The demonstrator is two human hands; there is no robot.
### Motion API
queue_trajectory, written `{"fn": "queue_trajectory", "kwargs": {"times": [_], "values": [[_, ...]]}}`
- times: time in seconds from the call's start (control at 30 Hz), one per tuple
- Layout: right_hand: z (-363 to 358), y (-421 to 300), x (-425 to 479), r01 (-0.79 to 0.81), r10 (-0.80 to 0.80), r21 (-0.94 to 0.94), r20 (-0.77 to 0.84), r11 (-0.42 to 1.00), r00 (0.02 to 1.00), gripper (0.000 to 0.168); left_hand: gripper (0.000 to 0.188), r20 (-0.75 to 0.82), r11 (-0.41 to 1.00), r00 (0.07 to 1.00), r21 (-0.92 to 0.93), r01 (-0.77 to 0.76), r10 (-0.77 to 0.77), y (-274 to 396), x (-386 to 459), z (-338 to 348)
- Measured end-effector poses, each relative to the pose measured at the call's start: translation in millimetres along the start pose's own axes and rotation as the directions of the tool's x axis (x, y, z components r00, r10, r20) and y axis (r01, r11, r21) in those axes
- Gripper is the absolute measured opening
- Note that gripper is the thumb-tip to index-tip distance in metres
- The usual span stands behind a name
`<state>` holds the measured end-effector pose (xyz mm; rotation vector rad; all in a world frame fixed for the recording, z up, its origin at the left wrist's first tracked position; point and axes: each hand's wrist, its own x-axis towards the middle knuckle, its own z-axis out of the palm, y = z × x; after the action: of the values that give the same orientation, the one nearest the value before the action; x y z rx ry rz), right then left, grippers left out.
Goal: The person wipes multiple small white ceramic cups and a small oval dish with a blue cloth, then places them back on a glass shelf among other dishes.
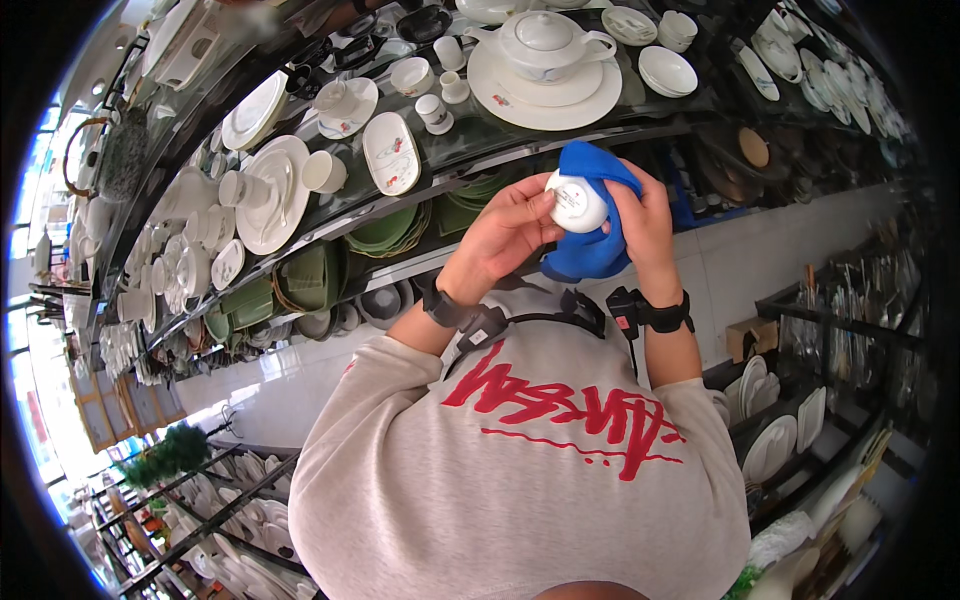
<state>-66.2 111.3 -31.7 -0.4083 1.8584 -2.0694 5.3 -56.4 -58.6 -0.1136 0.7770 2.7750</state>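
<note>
A small white ceramic dish or cup (574, 206) is held up before the chest, its underside with printed marks turned to the camera. My left hand (516, 221) grips its left edge between thumb and fingers. Over its right side lies a blue cloth (589, 255), which my right hand (637, 206) holds against the piece; part of the cloth hangs below. Behind the hands, on the dark shelf, a white teapot (541, 49) stands on stacked white plates (495, 97). The fingers of my right hand are partly hidden by the cloth.
Close to the shelf's front edge are an oblong patterned dish (390, 154), a white cup (325, 172) and a lidded shaker (433, 114). Green plates (386, 225) fill the level below. White bowls (667, 71) sit at the right. Behind on the right stands another rack with plates (771, 448).
</note>
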Motion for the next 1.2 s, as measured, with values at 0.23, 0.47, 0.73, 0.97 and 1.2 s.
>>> {"fn": "queue_trajectory", "kwargs": {"times": [0.23,0.47,0.73,0.97,1.2], "values": [[-6.7,14.2,-0.3,0.104,-0.091,0.049,-0.213,0.993,0.973,0.019,0.026,-0.177,0.677,0.811,0.662,-0.321,0.558,20.9,3.5,-48.3],[-7.6,15.8,-2.5,0.099,-0.083,0.068,-0.198,0.993,0.977,0.020,0.023,0.353,-0.422,0.588,0.906,-0.022,0.728,32.0,24.6,-108.3],[-6.1,16.5,-2.1,0.073,-0.062,0.051,-0.186,0.996,0.981,0.019,0.034,0.356,-0.622,0.697,0.765,0.164,0.622,20.0,40.4,-143.2],[-4.5,23.1,-1.3,0.067,-0.044,0.100,-0.214,0.993,0.976,0.020,0.025,0.429,-0.705,0.670,0.680,0.202,0.606,22.8,48.7,-150.7],[-5.5,25.0,1.5,0.058,-0.037,0.099,-0.201,0.993,0.979,0.023,0.025,0.444,-0.666,0.616,0.724,0.181,0.651,32.2,33.9,-106.9]]}}
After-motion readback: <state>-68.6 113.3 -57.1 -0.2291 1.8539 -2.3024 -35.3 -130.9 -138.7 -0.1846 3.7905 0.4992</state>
